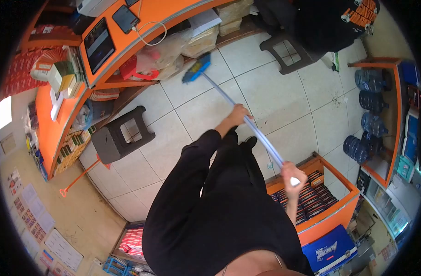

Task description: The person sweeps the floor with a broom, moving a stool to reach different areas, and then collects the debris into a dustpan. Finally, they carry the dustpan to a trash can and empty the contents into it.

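A broom [224, 94] with a pale blue handle slants across the view, its blue and dark bristled head on the tiled floor [270, 99] beside the counter's lower shelf. My left hand [238, 114] is wrapped round the middle of the handle. Near the handle's white upper end, my right hand [294, 175] is closed on it. Small dark specks of debris lie on the tiles to the right.
A dark stool [123, 133] stands left, another [286, 53] at the top beside a person in black [325, 27]. The orange counter [141, 23] curves along the upper left. Water jugs [369, 80] line the right; an orange case [330, 209] stands near my right hand.
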The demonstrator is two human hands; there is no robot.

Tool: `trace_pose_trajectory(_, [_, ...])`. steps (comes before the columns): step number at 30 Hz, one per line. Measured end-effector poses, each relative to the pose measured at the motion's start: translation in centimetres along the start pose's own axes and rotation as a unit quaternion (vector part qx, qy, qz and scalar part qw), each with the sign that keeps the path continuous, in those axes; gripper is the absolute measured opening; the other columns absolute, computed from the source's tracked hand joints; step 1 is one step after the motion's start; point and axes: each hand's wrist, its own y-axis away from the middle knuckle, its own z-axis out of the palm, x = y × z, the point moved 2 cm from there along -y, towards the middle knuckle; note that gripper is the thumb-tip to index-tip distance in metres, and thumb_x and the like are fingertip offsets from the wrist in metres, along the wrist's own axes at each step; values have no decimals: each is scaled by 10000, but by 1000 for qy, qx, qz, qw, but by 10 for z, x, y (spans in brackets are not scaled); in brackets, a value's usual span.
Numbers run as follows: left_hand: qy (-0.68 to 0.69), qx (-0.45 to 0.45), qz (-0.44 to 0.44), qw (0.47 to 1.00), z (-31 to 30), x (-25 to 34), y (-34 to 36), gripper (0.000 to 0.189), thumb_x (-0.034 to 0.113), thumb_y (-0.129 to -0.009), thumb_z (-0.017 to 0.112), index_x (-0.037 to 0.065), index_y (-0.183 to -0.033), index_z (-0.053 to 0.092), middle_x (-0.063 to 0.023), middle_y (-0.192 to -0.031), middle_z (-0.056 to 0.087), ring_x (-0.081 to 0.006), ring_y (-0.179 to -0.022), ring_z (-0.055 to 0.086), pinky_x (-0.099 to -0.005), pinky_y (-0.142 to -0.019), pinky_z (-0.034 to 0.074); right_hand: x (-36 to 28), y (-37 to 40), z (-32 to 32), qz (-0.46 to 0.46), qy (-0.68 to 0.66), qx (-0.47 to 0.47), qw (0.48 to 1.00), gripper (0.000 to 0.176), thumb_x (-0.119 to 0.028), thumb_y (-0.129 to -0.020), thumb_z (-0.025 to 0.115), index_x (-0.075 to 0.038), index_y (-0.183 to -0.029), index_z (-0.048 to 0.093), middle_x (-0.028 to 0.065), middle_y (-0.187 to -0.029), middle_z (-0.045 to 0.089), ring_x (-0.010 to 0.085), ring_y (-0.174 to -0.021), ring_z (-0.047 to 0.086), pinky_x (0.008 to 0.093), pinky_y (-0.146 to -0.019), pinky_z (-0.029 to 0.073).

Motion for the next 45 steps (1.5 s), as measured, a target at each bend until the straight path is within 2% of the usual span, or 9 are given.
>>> trace_pose_trajectory(10, [138, -79, 12, 987, 21, 227, -41, 170, 175, -736, 606, 37, -639, 584, -143, -618, 563, -316, -656, 545, -409, -611, 414, -102, 81, -129, -135, -118, 54, 982, 264, -28, -679, 556, -70, -474, 395, 61, -434, 438, 144, -365, 387, 293, -431, 353])
trace_pose_trajectory(15, [164, 65, -67, 982, 32, 191, -25, 122, 140, -713, 611, 30, -660, 600, -146, -687, 586, -324, -731, 551, -409, -652, 413, -49, 68, -146, -15, -37, 72, 997, 133, -93, -650, 550, 35, -628, 581, 108, -596, 558, 205, -486, 508, 307, -489, 408])
trace_pose_trajectory(17, [-23, 8, -171, 985, 68, 133, -16, 58, 133, -678, 624, 78, -663, 635, -102, -662, 587, -293, -721, 562, -402, -687, 423, 11, 48, -144, 32, -15, 27, 999, 108, -65, -644, 570, 41, -639, 592, 104, -598, 556, 193, -560, 550, 292, -612, 444])
trace_pose_trajectory(20, [-51, 78, -150, 984, 98, 129, -38, 132, 178, -701, 630, 75, -619, 620, -99, -633, 580, -298, -685, 561, -401, -669, 409, 43, 17, -167, -42, -188, -81, 978, 58, 8, -645, 543, 55, -616, 560, 95, -594, 545, 175, -568, 546, 276, -663, 447])
trace_pose_trajectory(27, [187, 24, -79, 979, 224, 273, -161, 260, 247, -742, 625, 30, -604, 588, -150, -570, 544, -325, -544, 532, -390, -531, 409, -10, 21, -332, -74, -61, -16, 995, 154, 36, -615, 499, 3, -483, 425, 88, -492, 468, 202, -459, 494, 333, -596, 448])
trace_pose_trajectory(34, [122, -29, -17, 992, 204, 397, -203, 201, 216, -741, 630, 55, -622, 609, -149, -524, 516, -333, -500, 506, -383, -485, 399, -53, 43, -419, -253, -180, -148, 939, 246, 26, -633, 493, -45, -459, 333, 50, -450, 404, 146, -366, 393, 265, -415, 362])
trace_pose_trajectory(38, [14, -29, -23, 999, 192, 316, -180, 137, 242, -692, 647, 112, -655, 627, -104, -588, 568, -285, -593, 558, -389, -600, 412, 2, 43, -398, -161, 6, 57, 985, 131, -74, -695, 534, 2, -588, 538, 96, -552, 547, 197, -497, 550, 332, -514, 469])
trace_pose_trajectory(43, [-220, -167, -233, 933, 151, 136, -143, 116, 277, -699, 626, 179, -750, 661, -42, -906, 599, -239, -970, 528, -480, -909, 286, 121, 4, -277, -115, -171, -84, 975, 106, 20, -705, 551, -4, -608, 514, 62, -601, 528, 195, -574, 519, 386, -735, 458])
trace_pose_trajectory(45, [-303, -89, -276, 908, 130, 107, -132, 225, 364, -731, 608, 143, -700, 632, -50, -1002, 556, -257, -1060, 469, -534, -927, 285, 151, -7, -227, -79, -163, -145, 973, 76, 4, -697, 583, -13, -642, 532, 64, -659, 537, 200, -659, 533, 410, -851, 417])
